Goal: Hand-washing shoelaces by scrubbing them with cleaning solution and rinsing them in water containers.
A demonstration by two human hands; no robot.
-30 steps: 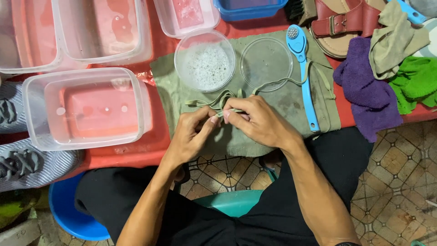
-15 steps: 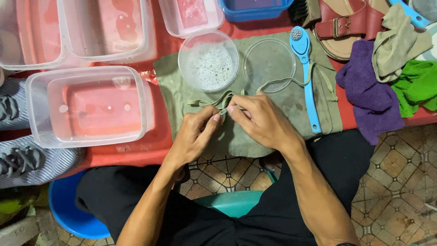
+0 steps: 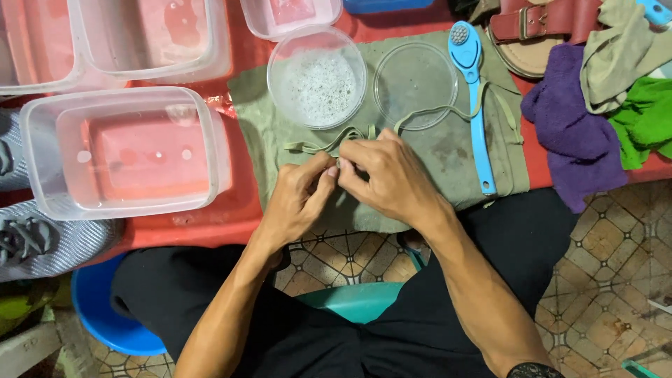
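Both my hands meet over an olive-green cloth [image 3: 448,161] spread on a red table [image 3: 245,203]. My left hand [image 3: 297,199] and my right hand [image 3: 388,175] pinch a thin olive shoelace [image 3: 315,145] between their fingertips. The lace runs up and right across the cloth, over a clear round lid [image 3: 414,84], towards the blue brush [image 3: 472,91]. A clear round bowl of foamy water [image 3: 316,78] stands just beyond my hands.
A clear rectangular tub of water [image 3: 126,150] stands at left, with more tubs behind it. Grey shoes [image 3: 42,238] lie at far left. A brown sandal [image 3: 539,28] and purple [image 3: 567,133], green [image 3: 644,119] and tan [image 3: 619,56] cloths are at right. A blue basin [image 3: 115,315] sits on the floor.
My hands stayed together on the lace with small finger movements. The view shifted slightly, so everything sits a little lower and to the right in the frame.
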